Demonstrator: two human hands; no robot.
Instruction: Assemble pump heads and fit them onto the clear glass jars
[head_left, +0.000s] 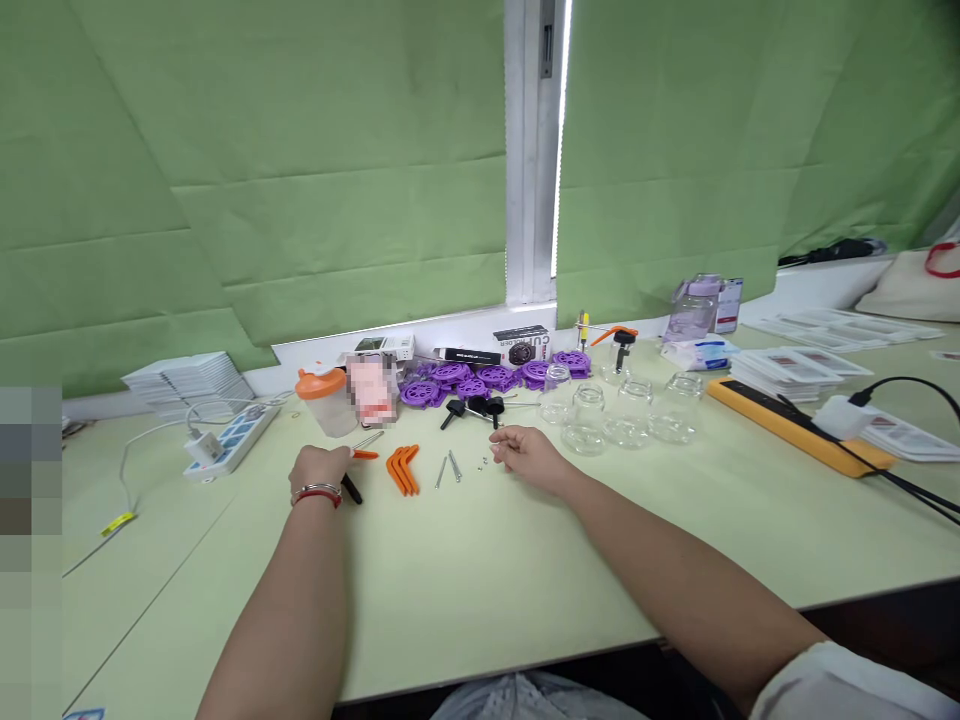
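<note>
My left hand (319, 472) is closed, palm down, at the left of the work area. An orange handle piece (365, 455) pokes out from its fingers, and a black part (351, 489) shows just below them. Right beside it lie bent orange handles (403, 470), then long metal screws (450, 468). My right hand (525, 455) reaches in from the right with its fingertips pinched together; what they hold, if anything, is too small to tell. Tiny metal nuts (484, 462) lie just left of those fingers. Behind them are black knob-like parts (454, 410).
Purple round parts (451, 374) line the back, with a cup holder box (521, 345). Several glass jars (634, 418) stand right of centre. An orange-lidded cup (324, 412) stands behind my left hand. Power strips (240, 440) and an orange one (795, 425) flank the area.
</note>
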